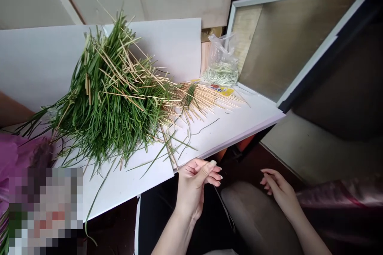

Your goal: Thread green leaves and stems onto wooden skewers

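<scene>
My left hand (199, 181) is raised just off the table's front edge, its thumb laid against the curled index finger. Nothing shows in its grasp. My right hand (278, 189) hovers over my right knee with its fingers loosely bent and slightly apart, holding nothing I can see. A tall heap of green chives (119, 115) covers the table's left part, with thin wooden skewers (119, 67) strewn through its top. Beside the heap lies a fanned pile of wooden skewers (206, 97), with a small green bundle (188, 95) on it.
The white table (251, 109) has loose green blades along its front edge. A clear plastic bag (223, 63) of pale green-white strips stands at the back right. A framed panel (299, 40) leans at the right. Pink wrapping (24, 163) lies at the left.
</scene>
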### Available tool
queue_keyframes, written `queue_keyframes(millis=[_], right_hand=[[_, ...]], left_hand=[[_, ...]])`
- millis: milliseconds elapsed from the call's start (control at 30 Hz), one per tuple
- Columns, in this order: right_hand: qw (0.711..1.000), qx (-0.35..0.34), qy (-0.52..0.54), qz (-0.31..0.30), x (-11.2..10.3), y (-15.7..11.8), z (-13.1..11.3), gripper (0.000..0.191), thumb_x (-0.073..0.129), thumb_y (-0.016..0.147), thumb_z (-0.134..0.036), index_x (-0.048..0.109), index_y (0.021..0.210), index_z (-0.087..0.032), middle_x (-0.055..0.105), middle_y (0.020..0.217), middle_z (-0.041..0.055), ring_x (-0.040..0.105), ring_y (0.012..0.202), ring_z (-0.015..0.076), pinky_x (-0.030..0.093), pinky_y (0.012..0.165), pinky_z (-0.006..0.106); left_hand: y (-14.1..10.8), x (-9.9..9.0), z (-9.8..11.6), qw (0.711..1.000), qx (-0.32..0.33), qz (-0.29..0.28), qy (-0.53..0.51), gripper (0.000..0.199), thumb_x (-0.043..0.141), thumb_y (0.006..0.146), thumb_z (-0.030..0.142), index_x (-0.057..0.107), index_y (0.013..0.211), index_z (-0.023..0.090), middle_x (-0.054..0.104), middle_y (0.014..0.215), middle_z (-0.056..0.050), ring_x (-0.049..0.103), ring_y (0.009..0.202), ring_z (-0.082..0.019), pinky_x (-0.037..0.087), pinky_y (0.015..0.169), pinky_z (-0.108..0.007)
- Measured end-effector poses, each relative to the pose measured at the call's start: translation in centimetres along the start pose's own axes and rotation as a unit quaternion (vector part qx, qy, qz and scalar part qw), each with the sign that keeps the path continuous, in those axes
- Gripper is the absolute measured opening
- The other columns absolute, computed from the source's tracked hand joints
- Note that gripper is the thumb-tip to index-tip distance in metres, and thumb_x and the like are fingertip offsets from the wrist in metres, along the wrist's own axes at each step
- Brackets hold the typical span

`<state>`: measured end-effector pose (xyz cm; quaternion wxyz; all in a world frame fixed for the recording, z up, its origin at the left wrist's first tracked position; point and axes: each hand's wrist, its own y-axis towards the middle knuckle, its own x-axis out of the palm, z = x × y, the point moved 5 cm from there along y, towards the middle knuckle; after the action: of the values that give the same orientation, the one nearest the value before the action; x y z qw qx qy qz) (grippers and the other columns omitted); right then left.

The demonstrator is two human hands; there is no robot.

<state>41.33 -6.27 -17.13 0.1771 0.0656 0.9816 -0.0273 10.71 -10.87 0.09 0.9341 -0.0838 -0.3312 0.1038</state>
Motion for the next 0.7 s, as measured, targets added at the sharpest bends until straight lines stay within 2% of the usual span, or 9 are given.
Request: queue_keyframes(millis=[167,300,400,500,633,700], right_hand=[[0.999,-0.017,-0.030,0.006,-0.2,-0.8,-1.7,0.038,0.056,0.094,-0.054,0.066,0.107,-0.020,0.068,0.076,0.0040,0.065,0.064,0.0198,0.054,0.055,0.029],[0.997,-0.046,-0.062,0.027,0.1,-2.8,-4.5,0.027,0.054,0.097,-0.046,0.067,0.107,-0.024,0.072,0.091,0.0046,0.069,0.080,0.0219,0.055,0.075,0.034],[0.994,-0.079,-0.076,0.026,1.1,-4.1,-6.5,0.021,0.054,0.098,-0.040,0.068,0.106,-0.026,0.072,0.092,0.0036,0.068,0.085,0.0223,0.053,0.079,0.034],[0.991,-0.102,-0.079,0.023,2.0,-4.4,-7.3,0.020,0.053,0.098,-0.038,0.067,0.105,-0.025,0.071,0.089,0.0030,0.068,0.083,0.0220,0.052,0.081,0.035],[0.992,-0.102,-0.067,0.016,2.3,-3.8,-6.7,0.020,0.051,0.100,-0.037,0.065,0.103,-0.024,0.071,0.084,0.0021,0.068,0.079,0.0209,0.054,0.078,0.034],[0.994,-0.097,-0.058,0.013,2.3,-3.5,-6.3,0.021,0.050,0.100,-0.037,0.065,0.104,-0.024,0.070,0.082,0.0018,0.068,0.077,0.0203,0.055,0.077,0.033]], left_hand=[[0.5,0.8,-1.8,0.995,-0.026,-0.083,0.054,0.028,0.084,0.078,0.038,0.079,0.080,0.011,0.080,0.091,-0.013,0.070,0.058,-0.012,0.054,0.045,-0.016],[1.4,0.5,-2.9,0.985,-0.047,-0.119,0.117,0.019,0.087,0.074,0.029,0.081,0.074,0.012,0.078,0.074,-0.009,0.067,0.054,-0.010,0.055,0.050,-0.017],[1.9,-0.3,-5.0,0.980,-0.076,-0.111,0.148,0.020,0.093,0.064,0.023,0.077,0.064,0.012,0.073,0.060,-0.005,0.064,0.049,-0.009,0.054,0.050,-0.016],[1.6,-1.2,-8.1,0.977,-0.121,-0.087,0.149,0.030,0.097,0.055,0.023,0.070,0.055,0.011,0.070,0.053,-0.004,0.061,0.045,-0.008,0.050,0.046,-0.015],[0.5,-2.0,-10.8,0.982,-0.179,-0.016,0.058,0.035,0.097,0.056,0.034,0.072,0.061,0.011,0.076,0.067,-0.007,0.065,0.051,-0.009,0.052,0.048,-0.015],[0.0,-1.8,-11.1,0.979,-0.200,-0.019,0.018,0.035,0.095,0.061,0.038,0.076,0.070,0.010,0.079,0.080,-0.011,0.069,0.057,-0.010,0.053,0.049,-0.014]])
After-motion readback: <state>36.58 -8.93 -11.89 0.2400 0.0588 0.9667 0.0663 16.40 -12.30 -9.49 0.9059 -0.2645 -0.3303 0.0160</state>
